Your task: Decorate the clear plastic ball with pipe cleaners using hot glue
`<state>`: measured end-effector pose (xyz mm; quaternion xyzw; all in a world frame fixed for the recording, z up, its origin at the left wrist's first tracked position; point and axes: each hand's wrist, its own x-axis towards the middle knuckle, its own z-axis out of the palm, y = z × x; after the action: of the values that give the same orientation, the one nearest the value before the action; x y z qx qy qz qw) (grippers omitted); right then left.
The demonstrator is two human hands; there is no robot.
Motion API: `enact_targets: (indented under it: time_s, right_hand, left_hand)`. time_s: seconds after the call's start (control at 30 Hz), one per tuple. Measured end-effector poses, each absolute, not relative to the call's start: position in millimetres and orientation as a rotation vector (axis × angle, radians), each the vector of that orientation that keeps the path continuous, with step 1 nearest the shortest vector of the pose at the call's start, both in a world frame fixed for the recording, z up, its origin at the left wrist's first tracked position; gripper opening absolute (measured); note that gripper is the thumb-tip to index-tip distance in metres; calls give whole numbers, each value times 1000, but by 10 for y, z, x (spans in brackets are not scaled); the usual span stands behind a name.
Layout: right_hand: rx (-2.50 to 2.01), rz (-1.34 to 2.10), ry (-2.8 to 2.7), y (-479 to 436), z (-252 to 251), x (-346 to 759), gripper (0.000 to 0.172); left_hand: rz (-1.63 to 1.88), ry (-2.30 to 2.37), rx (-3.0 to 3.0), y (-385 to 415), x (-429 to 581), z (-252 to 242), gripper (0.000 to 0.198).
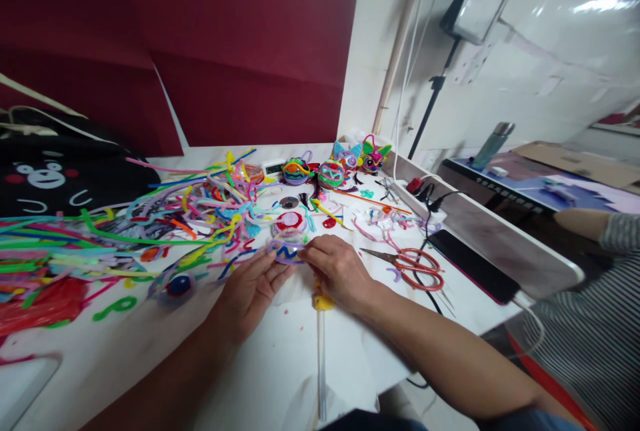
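Between my two hands is a clear, rounded piece (286, 252) edged with purple pipe cleaner and crossed by a blue zigzag strip. My left hand (250, 290) is closed lightly on its left side, thumb on the rim. On the right edge, my right hand (336, 266) pinches with thumb and fingers. Just beyond lies a round piece with red and lilac pipe cleaner (290, 223). Below my right wrist sits a yellow glue gun (324, 302), partly hidden, a long translucent glue stick (321, 358) running toward me. Orange-handled scissors (417, 268) lie right of my right hand.
Loose pipe cleaners (185, 218) spread across the left. Several decorated balls (331, 173) stand at the back. A power strip (415, 203) and a black phone (473, 264) lie along the right edge. Another person's striped clothing (590, 331) shows at far right.
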<state>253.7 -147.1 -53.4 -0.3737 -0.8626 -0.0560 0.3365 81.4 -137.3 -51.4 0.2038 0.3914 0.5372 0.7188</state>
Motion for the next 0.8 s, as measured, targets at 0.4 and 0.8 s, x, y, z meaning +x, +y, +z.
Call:
enact_targets:
  time_s: [0.4,0.8]
  right_hand:
    - [-937,-179,-2238,-1469,-535,2547,26]
    - [-935,-152,-2231,-1491,-548,2547,26]
  left_hand:
    - [1178,857,452,-1378,810,-520,20]
    - [1192,816,437,-1401,780,-556,13]
